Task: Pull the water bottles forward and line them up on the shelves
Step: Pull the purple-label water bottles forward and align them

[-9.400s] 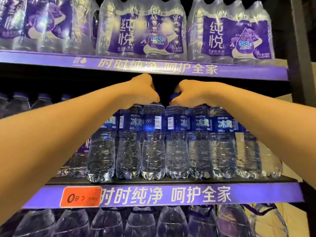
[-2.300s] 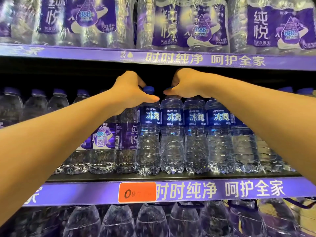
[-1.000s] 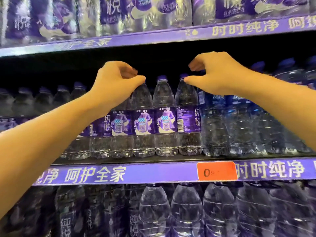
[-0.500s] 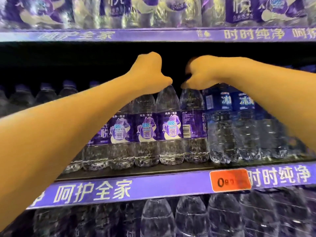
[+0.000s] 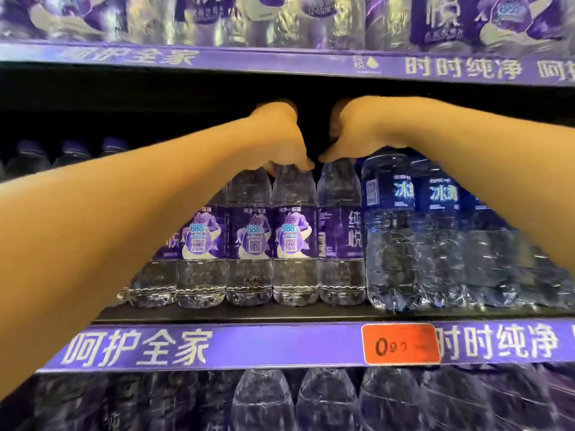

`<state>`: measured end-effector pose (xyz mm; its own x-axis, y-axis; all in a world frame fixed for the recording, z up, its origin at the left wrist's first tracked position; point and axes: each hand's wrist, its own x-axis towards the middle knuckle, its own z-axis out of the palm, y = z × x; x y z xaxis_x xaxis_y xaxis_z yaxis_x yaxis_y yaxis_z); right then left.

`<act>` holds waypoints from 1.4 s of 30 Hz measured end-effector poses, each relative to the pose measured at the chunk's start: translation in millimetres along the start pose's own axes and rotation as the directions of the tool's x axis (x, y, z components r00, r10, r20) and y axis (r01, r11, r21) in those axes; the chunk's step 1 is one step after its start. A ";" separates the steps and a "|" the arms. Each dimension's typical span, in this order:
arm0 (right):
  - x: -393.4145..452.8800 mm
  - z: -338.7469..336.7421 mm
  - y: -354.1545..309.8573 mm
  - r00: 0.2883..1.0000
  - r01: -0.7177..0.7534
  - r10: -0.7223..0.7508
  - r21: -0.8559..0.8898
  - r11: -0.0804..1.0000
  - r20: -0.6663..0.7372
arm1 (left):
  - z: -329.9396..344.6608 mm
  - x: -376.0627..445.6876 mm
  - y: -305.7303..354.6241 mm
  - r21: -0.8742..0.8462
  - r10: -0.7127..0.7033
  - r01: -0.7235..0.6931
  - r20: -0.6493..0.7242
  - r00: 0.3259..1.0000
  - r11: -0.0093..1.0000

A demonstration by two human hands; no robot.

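Five purple-labelled water bottles (image 5: 292, 234) are counted along the front edge of the middle shelf (image 5: 217, 315), left of the orange price tag (image 5: 400, 344) on its purple edge strip (image 5: 280, 346); the leftmost is partly hidden by a forearm. Directly above the tag, at least two blue-labelled water bottles (image 5: 389, 231) are seen standing upright, touching the purple row; further ones to the right are covered by the other forearm. The left hand (image 5: 280, 138) is curled down over the tops of the second and third purple bottles left of the blue ones, gripping their necks. The right hand (image 5: 354, 132) is curled over the top of the purple bottle beside the blue ones, and its cap is hidden. Three capped bottle tops (image 5: 71, 149) are made out farther back, well left of the tag.
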<state>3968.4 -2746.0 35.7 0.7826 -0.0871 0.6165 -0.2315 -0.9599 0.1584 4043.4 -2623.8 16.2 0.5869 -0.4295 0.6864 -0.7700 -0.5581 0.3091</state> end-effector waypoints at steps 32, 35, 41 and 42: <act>-7.4 1.7 5.0 0.999 -0.030 0.036 0.138 0.990 -0.041 | 2.6 -0.1 -6.4 0.186 0.143 -0.126 -0.083 0.986 0.974; -6.1 1.6 5.8 0.998 -0.026 0.033 0.139 0.990 -0.048 | 4.0 0.7 -4.6 0.048 0.070 -0.068 -0.039 0.997 0.997; -5.9 1.2 8.4 0.998 -0.015 0.024 0.162 0.987 -0.050 | -12.3 5.0 -5.6 -0.253 -0.040 0.108 0.263 0.964 0.961; -6.2 1.3 8.4 0.998 -0.008 0.017 0.173 0.985 -0.052 | -9.6 5.6 -7.3 -0.239 -0.030 0.080 0.207 0.978 0.968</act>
<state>3962.3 -2753.8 32.2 0.7473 -0.0895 0.6585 -0.1344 -0.9908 0.0179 4049.9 -2615.4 24.1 0.6486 -0.5507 0.5254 -0.7580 -0.4047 0.5115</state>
